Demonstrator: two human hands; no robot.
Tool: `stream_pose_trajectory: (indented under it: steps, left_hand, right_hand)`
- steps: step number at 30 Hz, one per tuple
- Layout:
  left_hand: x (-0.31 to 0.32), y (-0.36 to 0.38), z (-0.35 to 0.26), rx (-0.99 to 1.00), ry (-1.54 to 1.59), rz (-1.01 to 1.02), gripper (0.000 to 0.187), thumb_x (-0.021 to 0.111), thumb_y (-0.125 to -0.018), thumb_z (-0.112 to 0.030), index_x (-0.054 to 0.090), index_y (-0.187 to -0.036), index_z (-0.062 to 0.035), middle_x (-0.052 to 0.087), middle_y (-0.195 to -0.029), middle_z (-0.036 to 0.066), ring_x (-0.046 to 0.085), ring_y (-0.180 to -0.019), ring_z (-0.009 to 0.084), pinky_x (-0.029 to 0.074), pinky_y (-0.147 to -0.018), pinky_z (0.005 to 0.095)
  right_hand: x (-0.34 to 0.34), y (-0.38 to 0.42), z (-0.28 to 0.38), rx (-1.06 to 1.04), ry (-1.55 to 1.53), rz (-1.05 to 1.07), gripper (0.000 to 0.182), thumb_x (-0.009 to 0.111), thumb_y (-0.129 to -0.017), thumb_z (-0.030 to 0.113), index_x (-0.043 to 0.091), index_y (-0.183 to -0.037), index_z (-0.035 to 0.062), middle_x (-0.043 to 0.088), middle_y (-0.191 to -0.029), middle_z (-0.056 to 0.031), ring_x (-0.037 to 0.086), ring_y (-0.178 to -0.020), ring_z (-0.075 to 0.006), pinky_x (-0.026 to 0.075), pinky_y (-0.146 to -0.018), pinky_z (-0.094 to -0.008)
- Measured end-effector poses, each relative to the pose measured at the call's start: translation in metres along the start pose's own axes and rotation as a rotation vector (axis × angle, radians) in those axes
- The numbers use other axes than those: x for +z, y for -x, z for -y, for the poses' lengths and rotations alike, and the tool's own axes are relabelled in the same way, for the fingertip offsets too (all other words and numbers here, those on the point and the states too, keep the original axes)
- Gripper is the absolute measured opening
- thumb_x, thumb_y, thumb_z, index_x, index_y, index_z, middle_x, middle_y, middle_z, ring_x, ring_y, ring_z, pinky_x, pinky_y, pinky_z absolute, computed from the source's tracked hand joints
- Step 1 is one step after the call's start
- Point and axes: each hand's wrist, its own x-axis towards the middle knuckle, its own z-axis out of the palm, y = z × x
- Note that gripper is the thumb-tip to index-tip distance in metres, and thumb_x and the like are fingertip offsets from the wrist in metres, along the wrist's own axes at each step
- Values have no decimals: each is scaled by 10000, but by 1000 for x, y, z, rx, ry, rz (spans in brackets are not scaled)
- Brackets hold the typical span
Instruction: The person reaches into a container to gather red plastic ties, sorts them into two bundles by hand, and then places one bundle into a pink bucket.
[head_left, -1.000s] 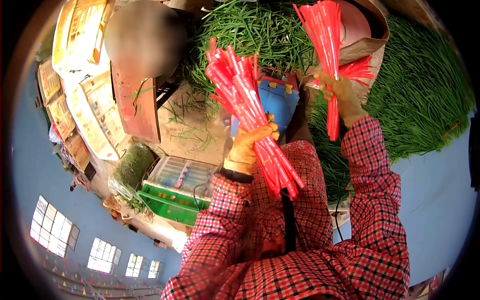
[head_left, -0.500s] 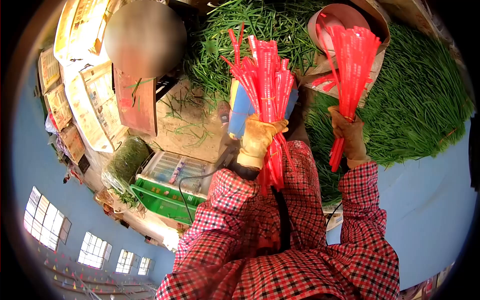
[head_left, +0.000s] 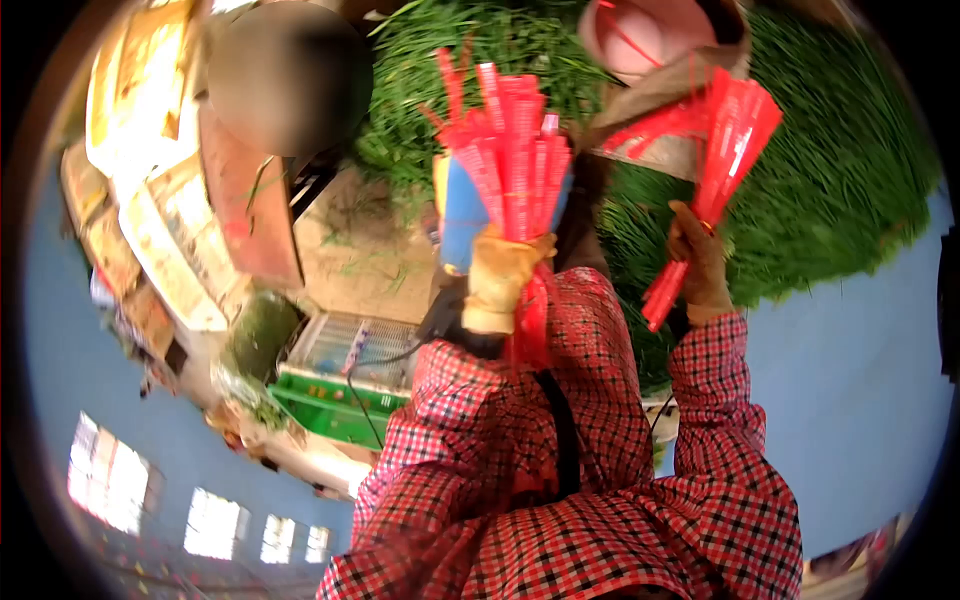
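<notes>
My left hand (head_left: 503,280) is closed round the thick bundle of red ties (head_left: 515,150), upright so none slip. My right hand (head_left: 700,262) grips the smaller bunch (head_left: 728,140) near its base, letting it fan above the cut greens (head_left: 840,170).

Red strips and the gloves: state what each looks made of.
Red strips: likely thin plastic or coated paper, flat, stiff enough to fan out, faint pale print. The right hand holds a smaller bundle. Left glove: tan, matte, looks like leather or suede; blur leaves it open.
</notes>
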Motion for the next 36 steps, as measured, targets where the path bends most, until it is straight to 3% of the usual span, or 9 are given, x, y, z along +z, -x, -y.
stream_pose_trajectory:
  steps: [3,6,13,14,18,26,30,33,36]
  left_hand:
    - [-11,-7,-23,-464,352,-53,200,711,-784,-69,638,-943,30,689,-814,106,661,-690,185,519,-603,277]
    - [-22,-8,-2,-287,348,11,272,617,-843,-108,616,-1035,86,586,-1134,217,628,-944,251,561,-791,344]
    - [-56,-11,55,-679,540,-303,380,637,-775,-22,539,-1131,64,636,-922,154,639,-818,246,550,-740,324]
    - [-59,-7,63,-550,519,-223,219,681,-734,13,619,-943,33,648,-875,133,653,-763,220,575,-704,344]
    - [-63,0,30,-699,718,-259,493,640,-788,-87,475,-1244,-4,570,-903,41,542,-775,169,482,-682,311]
    - [-69,-7,36,-575,739,-305,454,626,-741,-25,483,-1170,21,565,-862,80,537,-734,186,467,-704,334]
    - [-67,-4,30,-557,681,-295,469,620,-786,-66,473,-1223,23,555,-869,35,510,-718,142,418,-703,284]
    - [-69,-4,31,-555,666,-283,462,615,-794,-73,458,-1221,10,532,-851,21,485,-699,125,403,-689,277]
    - [-67,-10,30,-564,664,-265,456,616,-796,-77,444,-1211,0,513,-835,12,469,-691,118,399,-688,273]
  right_hand:
    - [-1,-16,-7,-1,-124,-55,138,697,-827,163,586,-769,104,484,-598,36,353,-430,-60,289,-426,-233]
    - [-16,-68,-36,82,-235,-203,137,727,-799,156,610,-801,85,528,-612,7,383,-435,-80,314,-420,-239]
    - [-37,-219,-121,68,-316,-434,156,713,-806,162,608,-872,68,593,-673,-29,430,-461,-101,359,-427,-252]
    - [-37,-230,-122,37,-324,-480,167,715,-808,173,607,-883,70,595,-680,-26,427,-466,-100,362,-437,-248]
    - [-52,-243,-106,-116,-147,-528,156,716,-727,89,591,-814,55,576,-625,-37,450,-439,-112,364,-395,-251]
    - [-88,-362,-177,-393,-135,-681,124,716,-685,43,602,-734,35,540,-619,-4,448,-488,-124,357,-441,-249]
    - [-93,-404,-191,-524,-1077,-195,72,621,-757,57,609,-813,13,545,-694,-3,474,-614,-134,414,-545,-325]
    - [-101,-448,-204,-511,374,-732,259,508,-854,190,587,-1024,12,623,-936,-68,554,-903,-219,438,-767,-427]
    - [-76,-406,-158,-130,771,-764,330,606,-821,205,589,-1078,-2,648,-983,-108,590,-936,-263,468,-802,-420]
